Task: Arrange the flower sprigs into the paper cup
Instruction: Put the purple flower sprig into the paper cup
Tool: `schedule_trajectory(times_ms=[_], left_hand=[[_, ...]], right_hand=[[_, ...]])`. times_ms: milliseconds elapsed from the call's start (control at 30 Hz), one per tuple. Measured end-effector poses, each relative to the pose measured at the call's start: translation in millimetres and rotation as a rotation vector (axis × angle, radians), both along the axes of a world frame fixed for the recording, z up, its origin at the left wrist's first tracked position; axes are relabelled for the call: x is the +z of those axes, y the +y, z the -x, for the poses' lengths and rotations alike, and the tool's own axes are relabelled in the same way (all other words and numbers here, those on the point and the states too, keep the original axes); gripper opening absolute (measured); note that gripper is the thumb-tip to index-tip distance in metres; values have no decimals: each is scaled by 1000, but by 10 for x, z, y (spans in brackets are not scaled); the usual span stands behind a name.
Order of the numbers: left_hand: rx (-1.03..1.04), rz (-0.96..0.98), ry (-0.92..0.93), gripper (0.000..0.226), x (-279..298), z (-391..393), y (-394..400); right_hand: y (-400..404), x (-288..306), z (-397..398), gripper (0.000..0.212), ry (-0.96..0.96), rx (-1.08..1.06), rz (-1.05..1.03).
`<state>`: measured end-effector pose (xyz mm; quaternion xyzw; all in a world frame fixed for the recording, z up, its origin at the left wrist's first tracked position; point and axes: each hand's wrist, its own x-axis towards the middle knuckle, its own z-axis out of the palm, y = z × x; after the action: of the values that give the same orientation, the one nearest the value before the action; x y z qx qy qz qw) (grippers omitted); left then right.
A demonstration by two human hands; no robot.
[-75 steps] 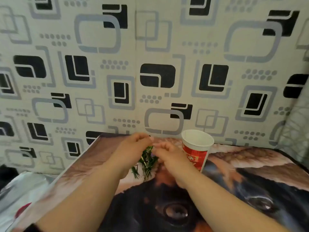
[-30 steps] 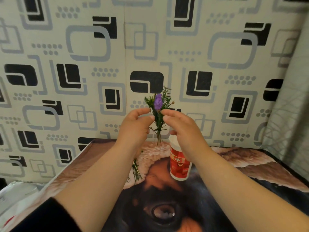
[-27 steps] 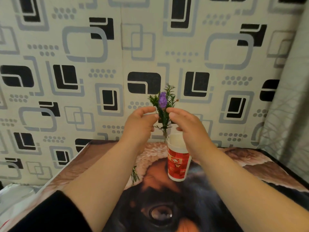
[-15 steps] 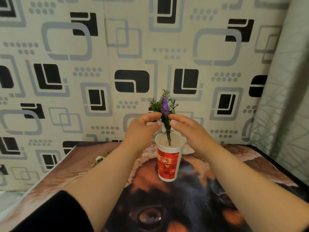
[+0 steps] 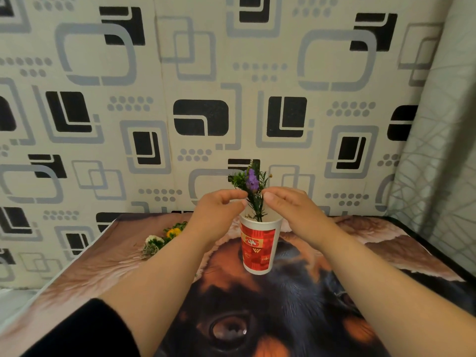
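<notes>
Sprig [image 5: 253, 197] in cup [image 5: 258, 247]; loose sprigs [image 5: 164, 238] lie left

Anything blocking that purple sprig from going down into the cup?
Nothing visible. The sprig, pinched between left hand and right hand, already has its stem inside the cup mouth.

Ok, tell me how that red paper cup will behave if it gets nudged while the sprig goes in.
The red paper cup is tall, narrows toward its base and looks nearly empty, so it probably tips or slides easily. It stands on a soft printed blanket, likely unsteady footing. The purple flower sprig rises well above the rim, so a sideways push from the fingers may lever it over.
</notes>
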<state>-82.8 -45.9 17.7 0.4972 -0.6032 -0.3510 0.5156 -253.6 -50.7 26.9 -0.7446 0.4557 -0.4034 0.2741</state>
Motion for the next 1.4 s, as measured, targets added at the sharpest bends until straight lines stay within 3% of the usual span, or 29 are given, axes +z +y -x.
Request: schedule_trajectory(times_ms=[267,567,667,833,967,1133,1400], left_hand=[[21,-13,-47,20,-62,25,-20],[61,-28,-35,14,-49,42,16],[107,-31,-4,12,-44,41,42],[140,13,43,15,-17,32,111],[188,63,88,23,-45,-50,205],[237,19,96,11,-193,-305,317],[352,-204,-33,41,-580,-695,293]], right_hand=[[41,7,-15,36,-38,102,-35],[72,42,-11,52,-17,71,5],[77,46,-40,48,25,31,41],[241,145,-242,20,29,15,194],[360,176,-470,20,2,88,249],[378,15,-770,18,-21,185,146],[154,-495,-1152,21,49,148,-121]])
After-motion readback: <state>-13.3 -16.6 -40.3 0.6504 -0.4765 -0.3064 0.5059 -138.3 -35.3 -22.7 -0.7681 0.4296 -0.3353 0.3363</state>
